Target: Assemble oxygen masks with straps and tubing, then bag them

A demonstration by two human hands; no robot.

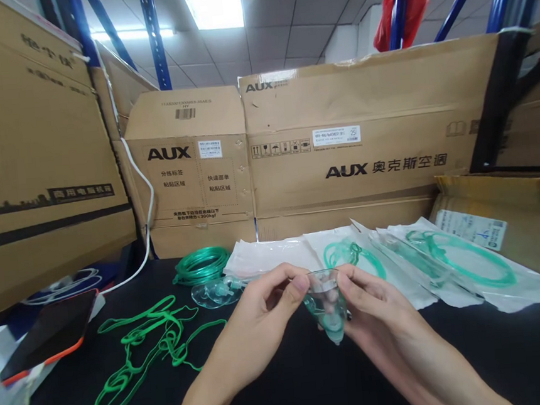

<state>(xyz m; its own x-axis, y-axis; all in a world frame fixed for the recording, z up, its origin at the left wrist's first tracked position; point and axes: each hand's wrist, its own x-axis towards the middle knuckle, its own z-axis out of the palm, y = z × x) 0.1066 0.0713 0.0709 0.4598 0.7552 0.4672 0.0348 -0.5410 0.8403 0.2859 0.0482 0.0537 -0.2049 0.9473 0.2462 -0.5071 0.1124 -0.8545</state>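
Observation:
In front of me, a clear green-tinted oxygen mask (328,318) hangs between my two hands, its narrow connector end pointing down. My left hand (275,300) pinches the left side of its upper edge between thumb and fingers. On the opposite side, my right hand (371,296) grips the upper right edge, with some fingers behind the mask. A pale strip shows across the mask's upper part. Beyond my left hand lies another clear mask (215,293), partly covered by that hand. Green elastic straps (166,341) lie tangled to the left of my left forearm.
Coiled green tubing (200,266) sits behind the second mask. Several white and clear packages (468,261) with green tubing lie at the back right. A phone (52,335) with an orange edge rests at left. Cardboard boxes (367,187) wall off the black table's back.

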